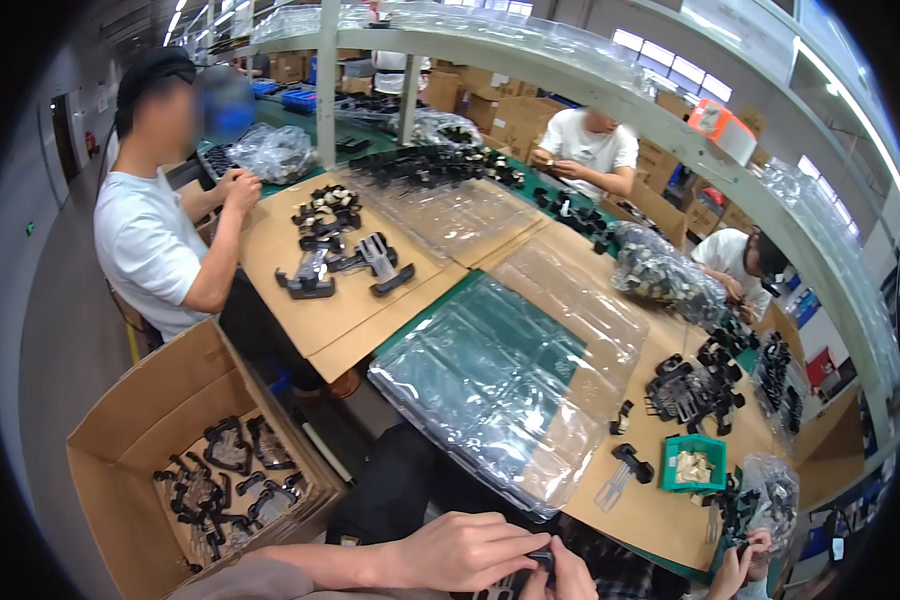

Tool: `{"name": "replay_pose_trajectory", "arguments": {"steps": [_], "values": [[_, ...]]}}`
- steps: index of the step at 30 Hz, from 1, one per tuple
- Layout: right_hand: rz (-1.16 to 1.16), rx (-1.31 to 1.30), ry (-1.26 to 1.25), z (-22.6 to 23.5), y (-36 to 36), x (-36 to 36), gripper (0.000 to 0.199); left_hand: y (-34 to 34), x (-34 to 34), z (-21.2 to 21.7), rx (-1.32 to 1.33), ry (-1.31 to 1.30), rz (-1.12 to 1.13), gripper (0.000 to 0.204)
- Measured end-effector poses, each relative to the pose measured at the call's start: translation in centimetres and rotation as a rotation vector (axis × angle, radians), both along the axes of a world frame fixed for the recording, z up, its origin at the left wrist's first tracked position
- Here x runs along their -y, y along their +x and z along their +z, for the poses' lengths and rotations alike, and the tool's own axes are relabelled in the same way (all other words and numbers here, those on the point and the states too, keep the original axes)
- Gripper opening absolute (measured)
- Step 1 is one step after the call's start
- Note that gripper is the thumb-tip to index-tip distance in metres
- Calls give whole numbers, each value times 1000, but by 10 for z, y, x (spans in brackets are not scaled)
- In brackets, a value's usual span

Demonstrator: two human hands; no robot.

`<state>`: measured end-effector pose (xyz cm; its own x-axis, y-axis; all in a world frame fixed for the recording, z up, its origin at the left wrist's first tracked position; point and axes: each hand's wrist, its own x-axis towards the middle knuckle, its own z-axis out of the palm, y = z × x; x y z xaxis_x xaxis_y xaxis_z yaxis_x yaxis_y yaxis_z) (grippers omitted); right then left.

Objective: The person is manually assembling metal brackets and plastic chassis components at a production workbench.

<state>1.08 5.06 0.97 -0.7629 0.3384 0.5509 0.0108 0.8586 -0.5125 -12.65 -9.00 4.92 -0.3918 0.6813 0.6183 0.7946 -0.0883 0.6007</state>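
My left hand (468, 550) reaches in from the lower edge, its fingers closed on a small black plastic part (542, 558). Pinching the same part from the other side is my right hand (572, 574), cut off by the picture's lower edge. Most of the part is hidden by my fingers, and a dark piece with pale slots (497, 590) shows just below them. Ahead of my hands lies a clear plastic tray (470, 400) on the table. Right of the tray, a black part with clear prongs (625, 476) rests on the cardboard.
An open cardboard box (120, 450) at my left holds several black parts. A green bin (692, 484) of small beige pieces stands near a black parts pile (692, 390). A co-worker's hands (742, 566) are close on the right; another person (160, 210) works at left.
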Motion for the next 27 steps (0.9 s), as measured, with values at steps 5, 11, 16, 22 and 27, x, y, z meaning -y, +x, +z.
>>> {"name": "replay_pose_trajectory", "arguments": {"steps": [5, 11, 16, 22, 27], "values": [[-49, -143, -256, -10, -11, 13, 35, -5, 4, -38, 171, 26, -20, 34], [191, -131, -379, -13, -6, -3, 33, -9, 6, -46, 249, -134, -29, 32], [222, -101, -350, -15, 2, -4, 32, -4, 2, -60, 246, -89, -53, 27], [164, -50, -354, -13, 10, -4, 31, 10, -4, -63, 313, -96, -38, 22], [163, -82, -379, -16, 11, -6, 30, 9, -4, -60, 418, -84, -71, 22]]}}
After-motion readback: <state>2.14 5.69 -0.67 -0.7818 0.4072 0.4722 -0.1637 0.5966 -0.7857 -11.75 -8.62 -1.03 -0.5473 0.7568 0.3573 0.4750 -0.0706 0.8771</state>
